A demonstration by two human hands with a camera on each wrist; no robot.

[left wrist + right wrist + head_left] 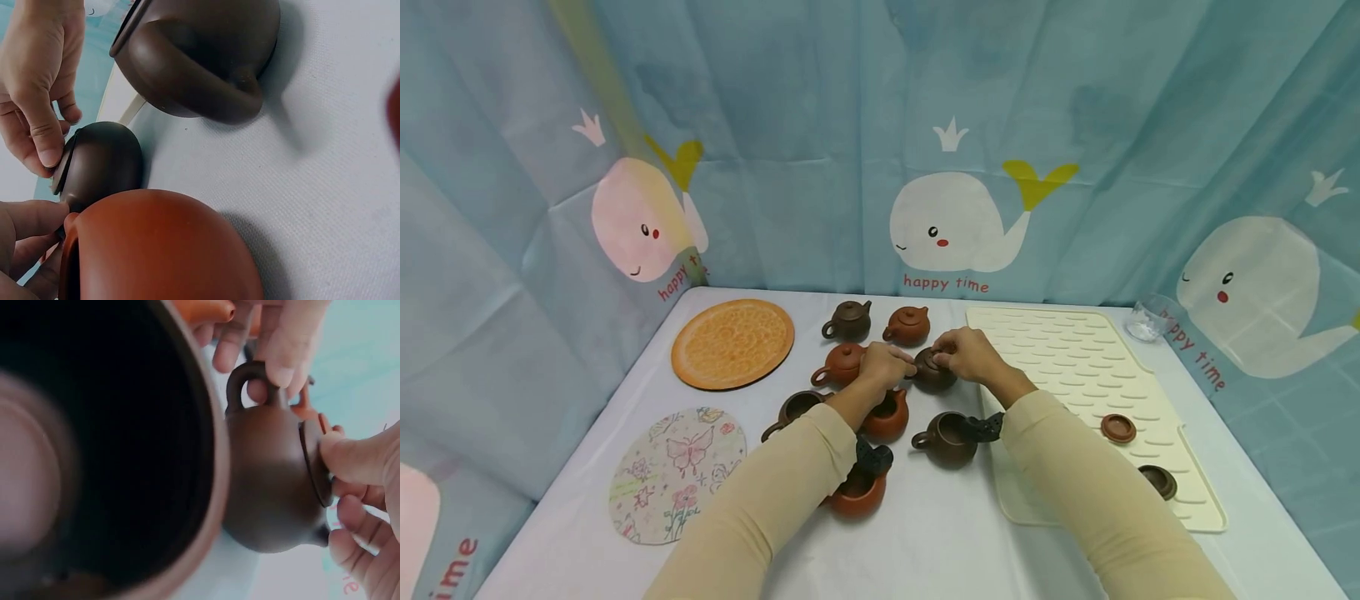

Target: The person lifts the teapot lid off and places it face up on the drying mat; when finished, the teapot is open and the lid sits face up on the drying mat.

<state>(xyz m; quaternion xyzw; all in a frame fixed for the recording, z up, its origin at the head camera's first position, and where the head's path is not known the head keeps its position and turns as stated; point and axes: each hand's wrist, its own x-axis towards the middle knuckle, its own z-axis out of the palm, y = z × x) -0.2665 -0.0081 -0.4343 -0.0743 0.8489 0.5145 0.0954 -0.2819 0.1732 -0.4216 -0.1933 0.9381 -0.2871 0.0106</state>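
A dark brown teapot stands at the middle of the table, its spout to the right and its handle to the left. My left hand pinches its handle, as the right wrist view shows of the teapot. My right hand holds the lid between thumb and fingers; the lid sits at the teapot's mouth, and whether it is fully seated I cannot tell. Just left of my left hand is a lidded red teapot; an open red teapot stands below it.
Lidded teapots, brown and red, stand behind. Lidless ones, brown and red, are nearer. Two loose lids lie on the cream mat. Round mats lie left; a clear cup stands back right.
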